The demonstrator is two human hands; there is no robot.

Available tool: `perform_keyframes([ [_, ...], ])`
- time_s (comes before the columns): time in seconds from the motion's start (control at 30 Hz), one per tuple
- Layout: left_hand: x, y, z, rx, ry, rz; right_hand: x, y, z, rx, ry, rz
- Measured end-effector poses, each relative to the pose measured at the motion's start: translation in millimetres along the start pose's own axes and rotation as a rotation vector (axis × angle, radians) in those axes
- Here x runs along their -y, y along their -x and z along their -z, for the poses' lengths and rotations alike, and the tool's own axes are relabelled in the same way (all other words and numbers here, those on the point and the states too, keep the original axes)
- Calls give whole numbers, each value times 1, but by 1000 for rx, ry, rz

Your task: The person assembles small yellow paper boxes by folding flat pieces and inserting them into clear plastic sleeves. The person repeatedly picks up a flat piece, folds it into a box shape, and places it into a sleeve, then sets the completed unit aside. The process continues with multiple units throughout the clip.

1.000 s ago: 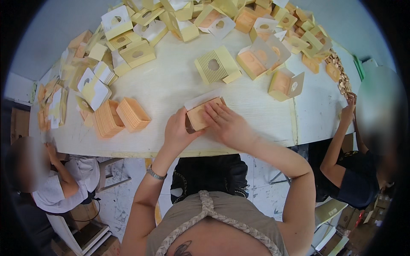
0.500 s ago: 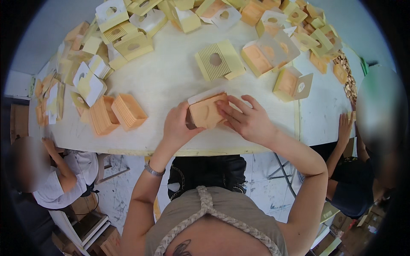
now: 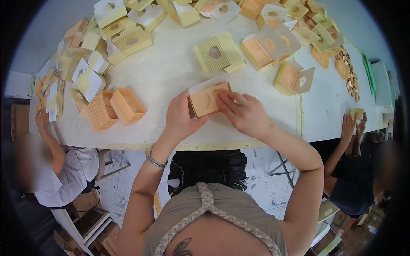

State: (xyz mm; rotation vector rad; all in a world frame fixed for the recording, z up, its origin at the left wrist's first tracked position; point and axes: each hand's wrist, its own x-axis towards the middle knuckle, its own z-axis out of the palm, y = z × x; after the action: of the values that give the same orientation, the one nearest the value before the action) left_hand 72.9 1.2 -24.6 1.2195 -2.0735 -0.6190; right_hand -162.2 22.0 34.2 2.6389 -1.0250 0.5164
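Note:
My left hand (image 3: 180,117) grips a small paper box from its left side, thumb along the near edge. The box's pale lid flap (image 3: 208,84) stands up at the far side. Inside it sits an orange tray (image 3: 206,102) with a curved moulded hollow. With fingers bunched together, my right hand (image 3: 247,114) presses on the tray's right part; what lies under the fingertips is hidden. To the left stand two nested stacks of orange trays (image 3: 128,106).
Beyond my hands lie a striped yellow box (image 3: 217,53), an open box with a tray (image 3: 260,49) and another open box (image 3: 292,79). Heaped boxes (image 3: 132,40) line the far edge. One person (image 3: 68,170) sits at left, another (image 3: 352,179) at right, near small gold-coloured pieces (image 3: 351,81).
My right hand's fingers have drawn together and settled onto the tray. The box has shifted slightly. At right, the other person has leaned back, now holding a yellow piece.

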Motion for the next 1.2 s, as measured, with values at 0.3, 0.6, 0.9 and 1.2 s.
perform_keyframes([
  [0.3, -12, -1, 10, 127, -25, -101, -9, 5, -1, 121, 5, 85],
  [0.6, -13, -3, -3, 92, -62, -5, 9, -10, -14, 95, -40, 12],
  [0.9, -13, 2, 0, 112, -86, -74, 0, 5, 8, 152, 121, -126],
  [1.2, -11, -1, -2, 69, -119, -157, -32, 1, 10, 97, -153, -113],
])
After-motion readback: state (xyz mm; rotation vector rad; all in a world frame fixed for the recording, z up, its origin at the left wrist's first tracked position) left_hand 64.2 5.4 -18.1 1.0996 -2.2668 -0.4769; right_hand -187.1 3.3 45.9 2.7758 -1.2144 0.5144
